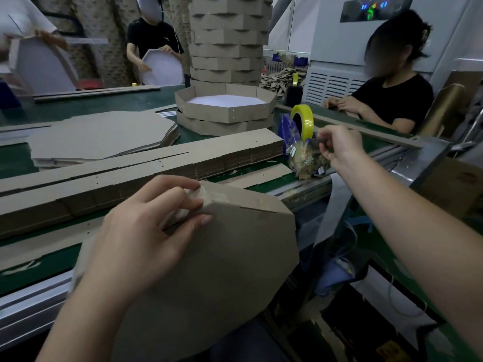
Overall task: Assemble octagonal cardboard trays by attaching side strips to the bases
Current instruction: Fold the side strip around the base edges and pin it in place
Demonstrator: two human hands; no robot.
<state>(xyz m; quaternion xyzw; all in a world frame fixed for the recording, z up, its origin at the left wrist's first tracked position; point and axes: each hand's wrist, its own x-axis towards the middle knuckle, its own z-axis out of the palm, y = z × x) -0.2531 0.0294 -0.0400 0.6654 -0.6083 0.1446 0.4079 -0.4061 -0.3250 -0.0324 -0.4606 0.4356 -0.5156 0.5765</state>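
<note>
An octagonal cardboard tray (222, 270) stands tilted on edge in front of me, its brown underside facing me. My left hand (146, 231) grips its top corner, fingers pressed over a taped joint. My right hand (337, 145) is stretched out to the tape dispenser with the yellow tape roll (303, 121), its fingers pinched at the tape end by the dispenser. A long stack of side strips (146, 173) lies across the green table behind the tray. Flat octagonal bases (99, 137) are piled at the left.
Two finished trays (224, 111) sit stacked at the table's middle, with a tall tower of trays (227, 40) behind. A clump of used tape scraps (305, 160) lies under the dispenser. Other people work across the table at left, centre and right.
</note>
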